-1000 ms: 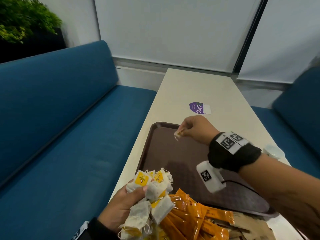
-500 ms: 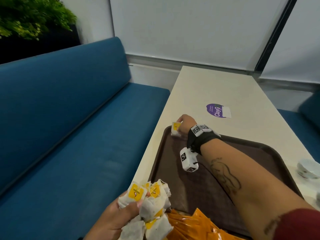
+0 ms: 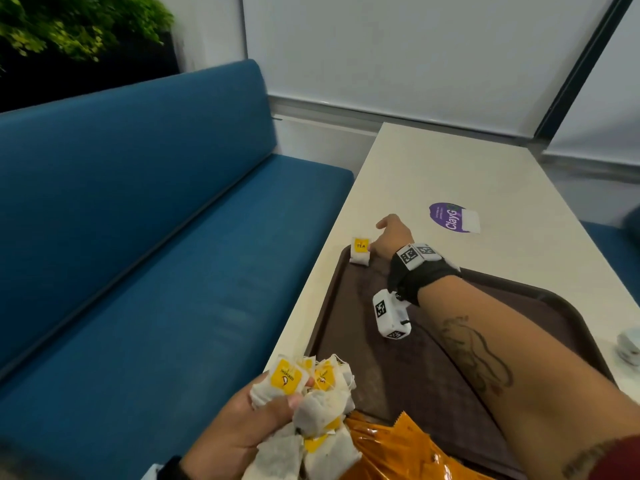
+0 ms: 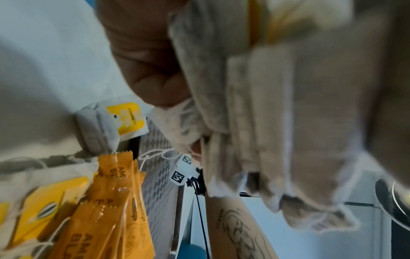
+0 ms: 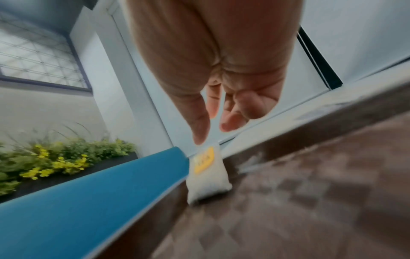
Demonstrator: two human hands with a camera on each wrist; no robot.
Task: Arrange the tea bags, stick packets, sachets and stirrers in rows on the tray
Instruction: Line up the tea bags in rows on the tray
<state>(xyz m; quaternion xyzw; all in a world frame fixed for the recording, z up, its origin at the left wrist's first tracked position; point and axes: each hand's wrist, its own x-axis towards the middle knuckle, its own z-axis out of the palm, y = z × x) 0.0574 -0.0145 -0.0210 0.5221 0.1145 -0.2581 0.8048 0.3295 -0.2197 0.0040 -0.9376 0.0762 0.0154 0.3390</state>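
Tea bag (image 3: pixel 359 250), 1 so far, lies in the tray's (image 3: pixel 554 299) corner at frame centre, seemingly starting a row, beside the slack-fingered right hand (image 3: pixel 391 237); left hand (image 3: pixel 242 431) clutches the remaining bunch (image 3: pixel 311 403).

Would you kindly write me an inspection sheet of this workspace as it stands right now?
Surface: cream table carrying a brown plastic tray.
Job's things: one white tea bag with a yellow tag lies in the tray's far left corner; orange stick packets sit at the near edge.
Clutter: purple round sticker; a white object at the table's right edge, partly cut off.
Hands: left hand grips a bunch of tea bags; right hand hangs open beside the placed bag, fingers relaxed.
Cables: thin black wire on the right wrist camera.
Surroundings: blue bench, green plant, white blinds.
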